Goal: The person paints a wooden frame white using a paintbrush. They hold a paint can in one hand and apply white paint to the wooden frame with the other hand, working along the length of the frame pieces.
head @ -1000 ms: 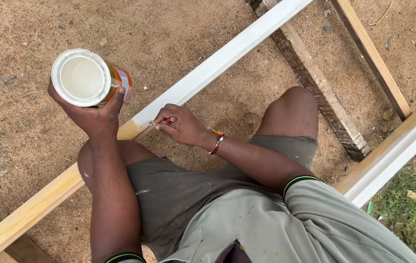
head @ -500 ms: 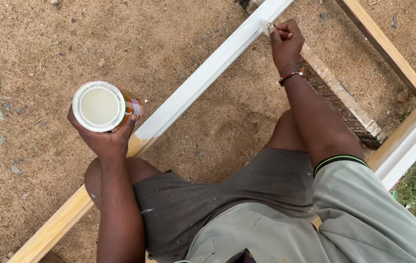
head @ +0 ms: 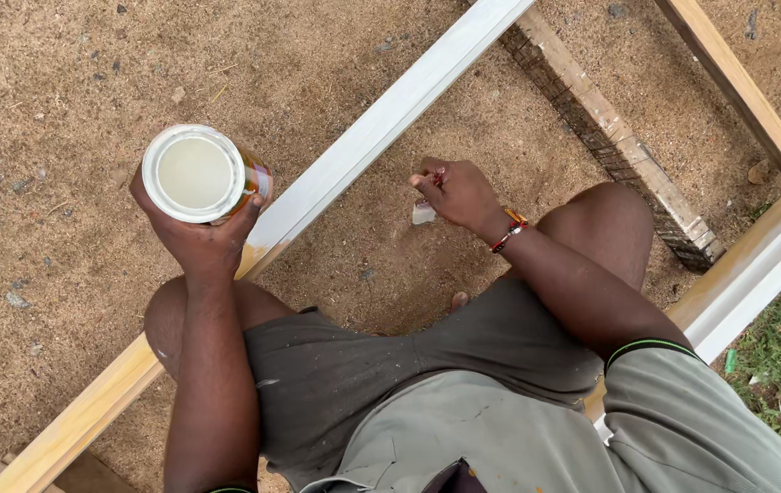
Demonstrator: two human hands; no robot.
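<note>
Fingers (head: 158, 205) around white-topped tin (head: 199, 175)

A single head-mounted camera looks almost straight down at close range over the wearer's lap and knees. The sandy ground (head: 62, 82) fills the upper frame, the wearer's torso the lower edge, and both hands fall inside the field of view.

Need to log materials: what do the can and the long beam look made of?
Can: likely metal, a thin rolled rim around whitish paint. Beam: wood, bare tan grain at its near end, matte white coat on the rest.
</note>
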